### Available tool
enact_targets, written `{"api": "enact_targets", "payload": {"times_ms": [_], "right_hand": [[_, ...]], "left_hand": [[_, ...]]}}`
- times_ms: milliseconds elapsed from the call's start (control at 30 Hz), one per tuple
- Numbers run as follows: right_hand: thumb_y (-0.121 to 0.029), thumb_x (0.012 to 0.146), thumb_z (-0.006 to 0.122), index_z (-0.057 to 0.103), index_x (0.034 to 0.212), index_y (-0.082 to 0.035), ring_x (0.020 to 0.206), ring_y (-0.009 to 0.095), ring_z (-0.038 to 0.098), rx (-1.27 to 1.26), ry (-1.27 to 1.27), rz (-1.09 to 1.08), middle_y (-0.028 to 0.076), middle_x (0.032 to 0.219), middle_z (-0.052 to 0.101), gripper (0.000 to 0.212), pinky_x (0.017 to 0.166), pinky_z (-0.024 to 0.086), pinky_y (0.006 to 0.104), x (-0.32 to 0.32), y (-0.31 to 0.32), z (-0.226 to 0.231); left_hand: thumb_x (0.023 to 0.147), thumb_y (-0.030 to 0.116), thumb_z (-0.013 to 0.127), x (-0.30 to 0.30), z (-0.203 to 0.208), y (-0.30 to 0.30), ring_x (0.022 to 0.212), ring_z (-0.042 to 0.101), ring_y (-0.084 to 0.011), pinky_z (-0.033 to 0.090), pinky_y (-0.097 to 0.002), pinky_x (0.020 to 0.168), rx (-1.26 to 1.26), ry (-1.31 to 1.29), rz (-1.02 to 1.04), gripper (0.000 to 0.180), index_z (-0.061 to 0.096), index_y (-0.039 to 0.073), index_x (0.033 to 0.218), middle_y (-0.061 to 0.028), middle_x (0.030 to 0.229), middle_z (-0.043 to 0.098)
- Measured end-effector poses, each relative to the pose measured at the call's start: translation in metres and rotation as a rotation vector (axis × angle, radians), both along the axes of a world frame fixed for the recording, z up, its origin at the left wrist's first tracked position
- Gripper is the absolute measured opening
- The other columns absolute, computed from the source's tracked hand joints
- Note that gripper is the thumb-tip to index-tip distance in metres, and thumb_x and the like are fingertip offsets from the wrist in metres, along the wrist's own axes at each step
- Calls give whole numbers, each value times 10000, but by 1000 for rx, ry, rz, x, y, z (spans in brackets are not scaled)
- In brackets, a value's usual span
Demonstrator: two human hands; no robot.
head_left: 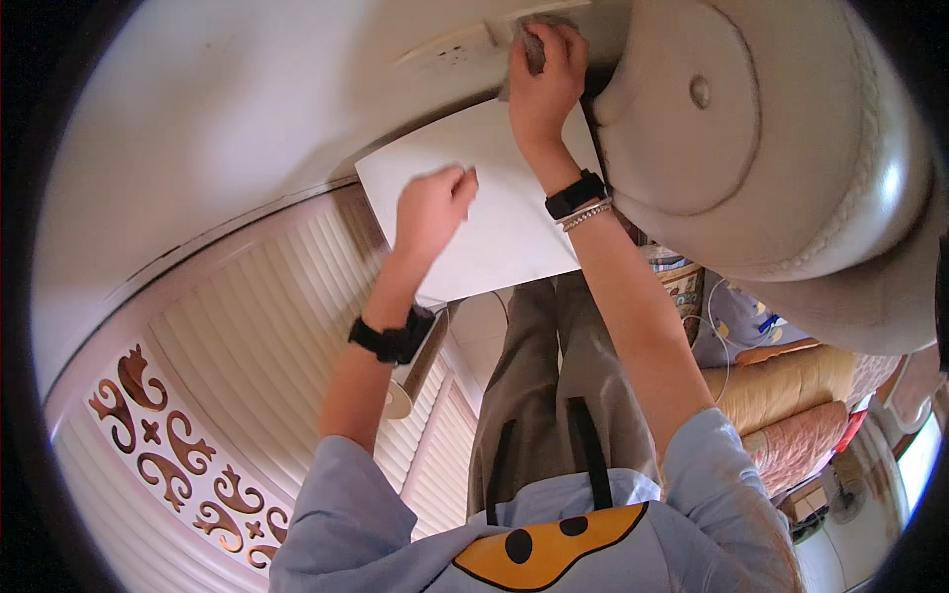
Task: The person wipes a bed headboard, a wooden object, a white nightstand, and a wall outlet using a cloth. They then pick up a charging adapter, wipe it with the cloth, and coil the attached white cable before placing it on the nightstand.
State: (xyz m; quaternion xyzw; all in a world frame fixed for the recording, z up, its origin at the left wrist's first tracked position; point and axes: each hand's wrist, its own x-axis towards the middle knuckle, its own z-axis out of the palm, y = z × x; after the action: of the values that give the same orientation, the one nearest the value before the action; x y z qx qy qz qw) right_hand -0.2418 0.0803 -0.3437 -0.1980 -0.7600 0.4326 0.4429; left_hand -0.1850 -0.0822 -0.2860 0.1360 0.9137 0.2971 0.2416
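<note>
Two hands are observed at one white tabletop [504, 232]. One grey cloth [535, 51] is located beyond the tabletop's far edge, near its right corner, pinched between thumb and fingers of the right hand [550, 84]. The left hand [427, 212], blurred, is loosely curled above the tabletop's left part; whether it pinches anything cannot be told. Two black wristbands [575, 196], one per wrist. One wall socket plate [453, 53] sits beyond the tabletop's far edge.
</note>
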Motion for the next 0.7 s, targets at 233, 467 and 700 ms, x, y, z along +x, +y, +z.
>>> {"api": "enact_targets", "payload": {"times_ms": [233,467,700], "right_hand": [[-64,770,636,587,992,-50,923,298,545,-121,-237,84,123,1017,526,227,781,471,376,22,-26,-20],[-109,776,655,585,976,-36,908,289,559,-97,19,173,102,1026,556,224,781,473,373,5,-54,-5],[-58,778,638,584,943,-33,839,281,584,67,-219,176,112,984,573,176,719,489,363,5,-52,-57]], "left_hand": [[916,276,501,79,-26,-40,443,527,-145,411,-288,462,-93,-200,52,355,581,18,687,-74,502,543],[895,272,508,79,-30,-50,421,515,-188,405,-318,464,-25,-201,282,346,592,18,675,-89,494,540],[924,271,497,94,-33,-46,417,481,-102,367,-269,432,32,-263,319,374,586,5,676,-52,472,513]]}}
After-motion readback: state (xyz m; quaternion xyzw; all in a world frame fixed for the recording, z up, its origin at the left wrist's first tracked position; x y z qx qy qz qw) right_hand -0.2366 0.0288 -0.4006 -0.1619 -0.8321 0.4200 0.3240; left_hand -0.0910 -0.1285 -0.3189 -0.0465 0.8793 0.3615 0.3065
